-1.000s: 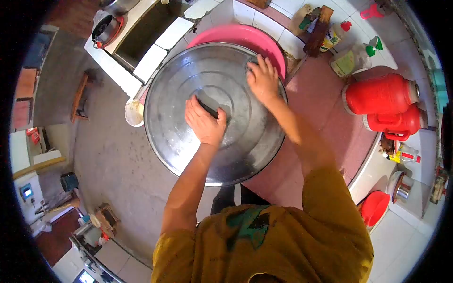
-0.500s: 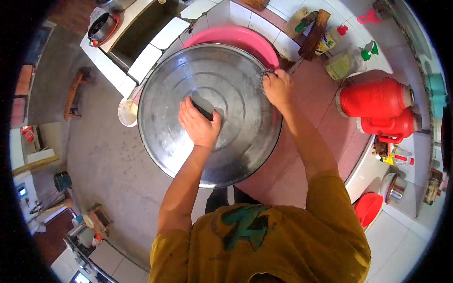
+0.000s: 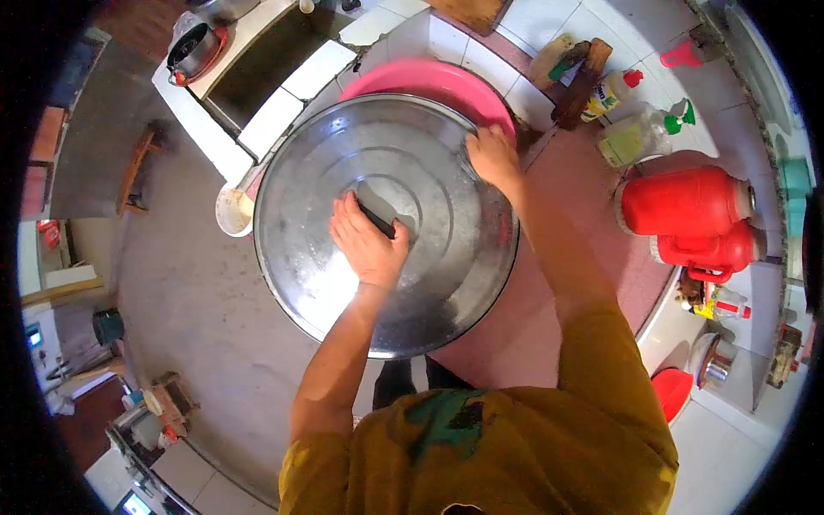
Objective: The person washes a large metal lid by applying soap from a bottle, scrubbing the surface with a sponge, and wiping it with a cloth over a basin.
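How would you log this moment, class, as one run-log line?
left hand: gripping black handle | right hand: at metal lid's edge, item under fingers unclear | pink basin: partly hidden by lid

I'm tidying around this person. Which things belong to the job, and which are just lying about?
In use: lid, its handle in the left hand, right hand near the rim; perhaps pink basin.
Lying about: red flasks, spray bottle, pot.
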`<act>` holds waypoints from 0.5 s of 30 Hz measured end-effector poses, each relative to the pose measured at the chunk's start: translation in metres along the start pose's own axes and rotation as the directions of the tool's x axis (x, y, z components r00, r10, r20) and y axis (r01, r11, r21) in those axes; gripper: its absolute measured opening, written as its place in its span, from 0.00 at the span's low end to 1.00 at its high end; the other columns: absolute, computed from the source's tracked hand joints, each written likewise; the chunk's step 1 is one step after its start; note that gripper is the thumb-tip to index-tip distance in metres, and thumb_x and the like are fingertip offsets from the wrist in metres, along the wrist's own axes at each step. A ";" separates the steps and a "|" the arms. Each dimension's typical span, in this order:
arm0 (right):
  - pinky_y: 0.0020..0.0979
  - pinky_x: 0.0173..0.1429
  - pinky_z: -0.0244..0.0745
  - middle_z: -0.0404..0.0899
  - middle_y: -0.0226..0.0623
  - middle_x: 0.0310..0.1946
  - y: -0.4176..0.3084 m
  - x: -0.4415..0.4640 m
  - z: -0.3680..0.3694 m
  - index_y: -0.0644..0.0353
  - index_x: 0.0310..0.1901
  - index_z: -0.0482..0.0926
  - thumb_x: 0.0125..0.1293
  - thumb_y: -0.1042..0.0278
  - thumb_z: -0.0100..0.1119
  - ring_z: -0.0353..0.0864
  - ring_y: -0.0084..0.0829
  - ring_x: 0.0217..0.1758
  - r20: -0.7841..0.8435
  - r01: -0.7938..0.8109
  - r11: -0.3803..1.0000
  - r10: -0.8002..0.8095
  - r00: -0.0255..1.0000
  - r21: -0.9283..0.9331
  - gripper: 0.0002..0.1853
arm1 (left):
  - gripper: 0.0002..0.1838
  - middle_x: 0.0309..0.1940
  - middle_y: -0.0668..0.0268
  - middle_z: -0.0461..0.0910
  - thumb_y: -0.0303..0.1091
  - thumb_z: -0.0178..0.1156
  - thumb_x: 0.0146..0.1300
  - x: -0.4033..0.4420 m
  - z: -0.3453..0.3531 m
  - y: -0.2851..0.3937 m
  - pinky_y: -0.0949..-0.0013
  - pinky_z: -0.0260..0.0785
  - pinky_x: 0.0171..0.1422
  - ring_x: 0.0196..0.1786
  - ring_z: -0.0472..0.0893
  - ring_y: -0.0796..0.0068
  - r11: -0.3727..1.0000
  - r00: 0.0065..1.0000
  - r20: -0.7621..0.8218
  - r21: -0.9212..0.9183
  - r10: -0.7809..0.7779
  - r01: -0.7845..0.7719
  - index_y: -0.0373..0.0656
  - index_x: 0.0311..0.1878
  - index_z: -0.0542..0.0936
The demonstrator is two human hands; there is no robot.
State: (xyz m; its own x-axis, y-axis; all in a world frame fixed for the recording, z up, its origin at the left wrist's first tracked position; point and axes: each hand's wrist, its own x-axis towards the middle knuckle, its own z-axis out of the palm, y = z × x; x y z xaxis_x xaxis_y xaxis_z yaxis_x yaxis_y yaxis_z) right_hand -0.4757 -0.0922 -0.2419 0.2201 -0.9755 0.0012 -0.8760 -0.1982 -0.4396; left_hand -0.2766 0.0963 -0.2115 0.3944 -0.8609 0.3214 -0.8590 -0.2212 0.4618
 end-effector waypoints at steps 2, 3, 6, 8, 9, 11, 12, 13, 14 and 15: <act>0.55 0.62 0.68 0.77 0.56 0.49 -0.022 0.020 0.012 0.67 0.47 0.81 0.70 0.54 0.49 0.75 0.56 0.56 -0.033 -0.046 0.998 0.045 0.998 -0.046 0.22 | 0.46 0.66 0.44 0.65 0.40 0.64 0.48 0.000 0.002 -0.001 0.45 0.47 0.77 0.72 0.60 0.44 1.000 1.000 -0.006 -0.006 -0.004 0.004 0.32 0.70 0.59; 0.55 0.62 0.67 0.76 0.55 0.51 -0.026 0.023 0.014 0.65 0.47 0.81 0.69 0.54 0.49 0.74 0.56 0.57 -0.047 -0.071 0.995 0.068 0.997 -0.075 0.21 | 0.46 0.66 0.46 0.65 0.39 0.64 0.47 -0.001 0.003 -0.001 0.44 0.47 0.77 0.73 0.60 0.45 1.000 1.000 -0.005 -0.014 -0.010 0.010 0.32 0.69 0.59; 0.53 0.65 0.65 0.74 0.55 0.56 -0.011 -0.039 -0.006 0.64 0.54 0.78 0.68 0.56 0.53 0.72 0.57 0.60 -0.053 0.060 0.997 -0.063 0.997 -0.053 0.21 | 0.46 0.66 0.46 0.65 0.39 0.64 0.47 -0.003 0.002 -0.002 0.44 0.47 0.77 0.73 0.60 0.45 1.000 1.000 -0.001 -0.004 -0.031 0.031 0.32 0.69 0.59; 0.54 0.65 0.64 0.72 0.56 0.57 0.022 -0.113 0.002 0.67 0.59 0.74 0.66 0.61 0.57 0.70 0.57 0.61 -0.238 0.181 0.982 -0.165 0.957 0.045 0.24 | 0.46 0.66 0.45 0.65 0.39 0.64 0.47 -0.001 0.001 -0.002 0.44 0.47 0.77 0.73 0.60 0.45 1.000 1.000 -0.004 -0.022 -0.012 0.012 0.32 0.69 0.58; 0.53 0.66 0.63 0.72 0.57 0.58 0.038 -0.150 -0.001 0.68 0.61 0.72 0.66 0.63 0.57 0.70 0.58 0.62 -0.226 0.246 0.968 -0.249 0.942 -0.041 0.25 | 0.46 0.65 0.45 0.65 0.38 0.64 0.47 0.000 0.001 -0.002 0.44 0.47 0.77 0.73 0.60 0.45 1.000 1.000 -0.006 -0.030 -0.005 0.005 0.32 0.69 0.58; 0.53 0.68 0.62 0.70 0.58 0.60 0.045 -0.172 -0.003 0.70 0.63 0.71 0.66 0.64 0.58 0.68 0.58 0.63 -0.193 0.257 0.960 -0.274 0.942 -0.110 0.26 | 0.46 0.65 0.45 0.65 0.39 0.64 0.47 -0.001 0.002 -0.002 0.44 0.47 0.77 0.73 0.60 0.44 1.000 1.000 -0.001 -0.020 -0.021 0.021 0.32 0.70 0.58; 0.53 0.69 0.61 0.69 0.58 0.61 0.040 -0.171 -0.002 0.70 0.62 0.71 0.66 0.63 0.58 0.68 0.57 0.64 -0.183 0.207 0.973 -0.222 0.958 -0.099 0.26 | 0.46 0.65 0.45 0.65 0.39 0.64 0.47 -0.001 0.002 -0.002 0.44 0.47 0.77 0.73 0.60 0.44 1.000 1.000 0.004 -0.012 -0.025 0.025 0.31 0.70 0.58; 0.53 0.69 0.61 0.69 0.57 0.63 0.033 -0.169 -0.001 0.70 0.62 0.71 0.66 0.63 0.57 0.68 0.57 0.64 -0.174 0.150 0.985 -0.164 0.971 -0.086 0.26 | 0.46 0.65 0.45 0.65 0.39 0.64 0.47 -0.001 0.002 -0.002 0.44 0.47 0.77 0.73 0.60 0.44 0.999 1.000 0.009 -0.018 -0.026 0.026 0.31 0.70 0.58; 0.53 0.70 0.60 0.68 0.56 0.64 0.030 -0.144 0.005 0.70 0.60 0.72 0.67 0.62 0.56 0.68 0.56 0.65 -0.194 0.108 0.992 -0.119 0.974 -0.066 0.25 | 0.46 0.65 0.44 0.65 0.39 0.64 0.48 -0.001 0.001 -0.001 0.45 0.46 0.77 0.73 0.60 0.44 0.999 1.000 0.013 -0.023 -0.026 0.027 0.31 0.70 0.58; 0.53 0.70 0.59 0.68 0.56 0.65 0.025 -0.106 0.011 0.69 0.59 0.74 0.67 0.61 0.54 0.68 0.55 0.65 -0.213 0.067 0.997 -0.074 0.974 -0.042 0.24 | 0.46 0.65 0.44 0.65 0.39 0.64 0.48 -0.002 0.001 0.000 0.45 0.46 0.77 0.73 0.60 0.44 0.999 1.000 0.017 -0.025 -0.026 0.026 0.31 0.70 0.58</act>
State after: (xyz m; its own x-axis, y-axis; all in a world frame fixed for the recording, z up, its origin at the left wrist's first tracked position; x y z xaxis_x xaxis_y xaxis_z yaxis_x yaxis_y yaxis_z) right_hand -0.5162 0.0075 -0.2633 0.1883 -0.9561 0.2246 -0.8766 -0.2667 -0.4006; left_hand -0.2778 0.0973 -0.2129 0.4110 -0.8626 0.2951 -0.8398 -0.2322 0.4908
